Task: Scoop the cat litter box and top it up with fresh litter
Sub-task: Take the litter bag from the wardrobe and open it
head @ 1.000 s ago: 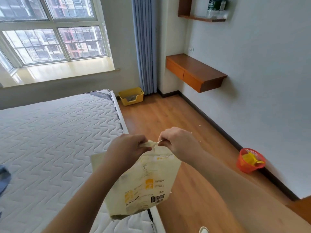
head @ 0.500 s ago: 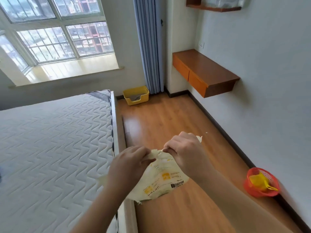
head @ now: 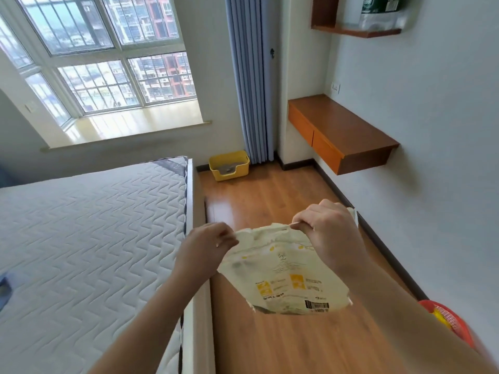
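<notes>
Head view. Both hands hold a cream litter bag (head: 286, 273) up in the air above the wooden floor (head: 270, 201), just beside the bed (head: 89, 225). Left hand (head: 205, 245): grip closed, fingers pinching the bag's crumpled top edge at its left end. Right hand (head: 328, 233): grip closed, fingers curled round the top edge at its right end. The top edge is stretched between the two hands; the bag hangs below them, printed side with yellow patches and a barcode facing the camera.

Yellow litter box (head: 229, 166) sits on the floor well beyond the bag, beside the far corner of the bed and just beside the blue curtain (head: 249, 76); grey litter shows inside. Red basket (head: 453, 322) on the floor, right of the bag, partly hidden behind the right forearm.
</notes>
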Action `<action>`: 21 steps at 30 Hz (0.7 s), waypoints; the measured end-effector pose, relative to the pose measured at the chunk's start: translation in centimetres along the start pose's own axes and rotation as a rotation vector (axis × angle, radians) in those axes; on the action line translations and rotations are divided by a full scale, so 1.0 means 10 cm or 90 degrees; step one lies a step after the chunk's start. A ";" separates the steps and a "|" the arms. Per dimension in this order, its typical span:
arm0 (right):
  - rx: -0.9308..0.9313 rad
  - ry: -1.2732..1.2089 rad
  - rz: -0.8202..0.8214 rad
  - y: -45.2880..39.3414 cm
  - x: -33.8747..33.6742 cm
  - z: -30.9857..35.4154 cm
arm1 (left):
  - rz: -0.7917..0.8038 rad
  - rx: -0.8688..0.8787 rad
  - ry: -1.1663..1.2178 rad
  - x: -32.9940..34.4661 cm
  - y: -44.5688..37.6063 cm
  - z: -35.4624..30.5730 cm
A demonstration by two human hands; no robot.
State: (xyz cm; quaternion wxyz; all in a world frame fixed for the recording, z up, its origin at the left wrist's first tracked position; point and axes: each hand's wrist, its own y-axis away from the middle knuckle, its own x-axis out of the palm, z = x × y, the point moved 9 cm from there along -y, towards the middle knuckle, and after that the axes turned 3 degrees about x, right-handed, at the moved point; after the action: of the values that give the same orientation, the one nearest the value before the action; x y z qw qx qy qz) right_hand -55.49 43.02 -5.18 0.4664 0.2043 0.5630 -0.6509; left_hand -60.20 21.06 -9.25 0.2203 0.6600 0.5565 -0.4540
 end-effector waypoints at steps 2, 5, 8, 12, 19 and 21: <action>0.006 0.006 0.006 -0.13 0.04 -0.05 | -0.040 0.006 0.008 -0.06 -0.12 0.01; 0.011 0.023 0.025 -0.31 0.22 -0.14 | -0.069 0.028 0.006 -0.13 -0.35 0.08; 0.039 0.017 0.048 -0.48 0.45 -0.28 | -0.064 0.060 0.015 -0.15 -0.59 0.17; 0.068 -0.025 0.093 -0.82 0.87 -0.36 | -0.084 0.110 -0.011 -0.25 -0.96 0.37; 0.063 -0.008 0.136 -1.64 1.54 -0.15 | -0.106 0.157 -0.048 -0.51 -1.68 0.87; 0.042 -0.005 0.155 -1.88 1.66 -0.06 | -0.093 0.142 -0.051 -0.50 -1.95 1.02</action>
State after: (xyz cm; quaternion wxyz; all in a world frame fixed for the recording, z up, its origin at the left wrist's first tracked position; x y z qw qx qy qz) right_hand -79.42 36.02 -8.31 0.5374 0.2837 0.5104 -0.6085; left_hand -81.85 15.79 -5.80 0.1340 0.6196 0.5401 -0.5535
